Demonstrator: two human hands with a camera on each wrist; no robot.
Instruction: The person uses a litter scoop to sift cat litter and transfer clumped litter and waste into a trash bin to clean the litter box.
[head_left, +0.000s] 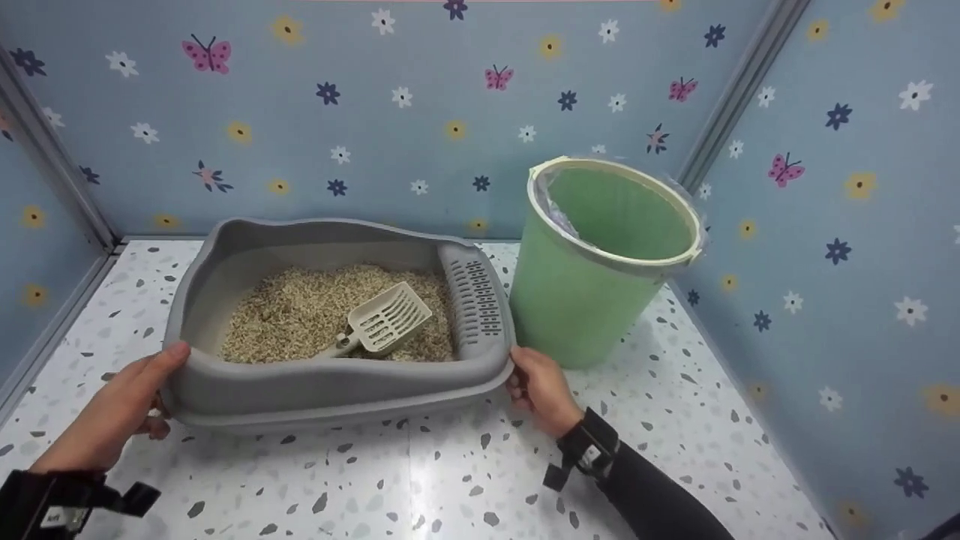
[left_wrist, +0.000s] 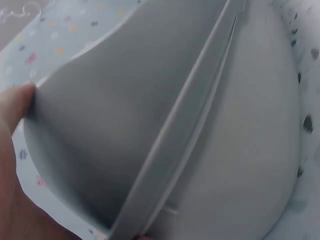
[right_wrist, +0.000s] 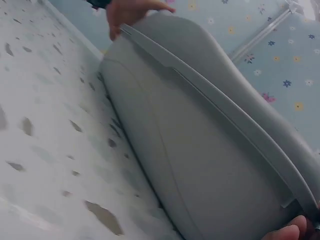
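Note:
A grey litter box (head_left: 337, 390) with a raised rim sits in front of me in the head view. Its inside is partly filled with tan granular litter (head_left: 292, 300), and a beige slotted scoop (head_left: 390, 319) lies on top, handle toward the near wall. My left hand (head_left: 112, 409) grips the near left corner, thumb on the upper edge and fingers lower down beneath the lip. At the near right corner, my right hand (head_left: 546, 390) holds the projecting lip, with its fingertips (right_wrist: 287, 232) partly showing in the right wrist view. Whether the box's base touches the surface is unclear.
A green bin (head_left: 577, 300) with a cream rim and a clear liner (head_left: 556, 206) stands close to the litter box's right side. Flower-patterned panels (head_left: 412, 112) enclose the back and sides. The speckled white surface (head_left: 360, 480) extends in front of the box.

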